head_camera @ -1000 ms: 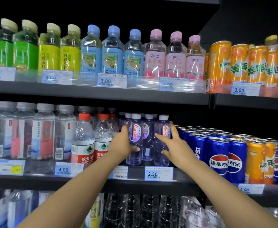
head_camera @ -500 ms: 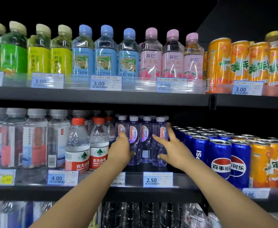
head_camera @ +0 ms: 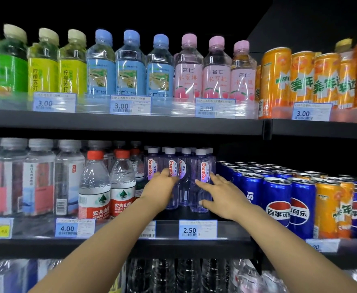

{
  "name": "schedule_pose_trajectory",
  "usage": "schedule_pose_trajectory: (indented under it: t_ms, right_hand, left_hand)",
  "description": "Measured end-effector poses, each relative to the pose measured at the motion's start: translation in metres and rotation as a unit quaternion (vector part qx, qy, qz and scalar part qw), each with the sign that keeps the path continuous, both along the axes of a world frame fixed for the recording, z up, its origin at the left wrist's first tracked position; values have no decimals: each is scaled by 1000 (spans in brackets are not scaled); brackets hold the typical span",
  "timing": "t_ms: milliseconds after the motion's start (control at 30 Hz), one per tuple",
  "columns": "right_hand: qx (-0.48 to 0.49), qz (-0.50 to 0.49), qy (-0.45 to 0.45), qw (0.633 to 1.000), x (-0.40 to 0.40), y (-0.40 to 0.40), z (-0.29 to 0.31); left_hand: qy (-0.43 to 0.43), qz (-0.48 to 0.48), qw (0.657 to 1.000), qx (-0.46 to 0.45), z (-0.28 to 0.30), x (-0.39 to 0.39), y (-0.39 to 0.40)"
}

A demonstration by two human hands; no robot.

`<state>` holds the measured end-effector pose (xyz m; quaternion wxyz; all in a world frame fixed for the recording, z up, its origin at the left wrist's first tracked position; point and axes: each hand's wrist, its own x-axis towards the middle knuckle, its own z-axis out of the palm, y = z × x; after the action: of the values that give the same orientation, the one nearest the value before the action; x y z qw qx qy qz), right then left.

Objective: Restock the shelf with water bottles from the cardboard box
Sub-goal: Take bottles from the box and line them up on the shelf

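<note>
Several slim purple water bottles (head_camera: pixel 203 166) with white caps stand in rows on the middle shelf (head_camera: pixel 194 246), set back from its front edge above the 2.50 price tag (head_camera: pixel 197 229). My left hand (head_camera: pixel 161 187) holds the front-left purple bottle (head_camera: pixel 172 163), thumb across its front and fingers along its left side. My right hand (head_camera: pixel 222 195) has its fingers straight and spread, touching the right side of the front-right bottle. The cardboard box is out of view.
Red-capped water bottles (head_camera: pixel 108 187) stand directly left of the purple ones, blue Pepsi cans (head_camera: pixel 277 199) directly right. The upper shelf (head_camera: pixel 131 121) holds coloured drink bottles and orange cans. More bottles fill the lower shelf (head_camera: pixel 184 275).
Both hands have reached a little deeper into the shelf, and the purple bottles now stand further back from the front edge. The camera view has shifted slightly.
</note>
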<state>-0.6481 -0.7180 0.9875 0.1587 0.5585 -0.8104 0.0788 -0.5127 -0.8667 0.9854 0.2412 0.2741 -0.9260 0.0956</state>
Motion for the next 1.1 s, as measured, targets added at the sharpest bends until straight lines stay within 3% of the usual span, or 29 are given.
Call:
schedule_pose_trajectory:
  t_ms: [467, 633, 867, 1100]
  right_hand:
    - [-8, -4, -54, 999, 8, 0, -5]
    - [-42, 8, -68, 997, 14, 9, -1]
    - [-174, 90, -18, 980, 52, 68, 7]
    - [-165, 142, 13, 976, 86, 129, -50]
  left_hand:
    - [-35, -18, 999, 30, -2, 5, 1]
    - [26, -34, 998, 48, 0, 22, 9]
    - [159, -139, 976, -57, 0, 79, 51]
    - [138, -203, 964, -100, -39, 130, 106]
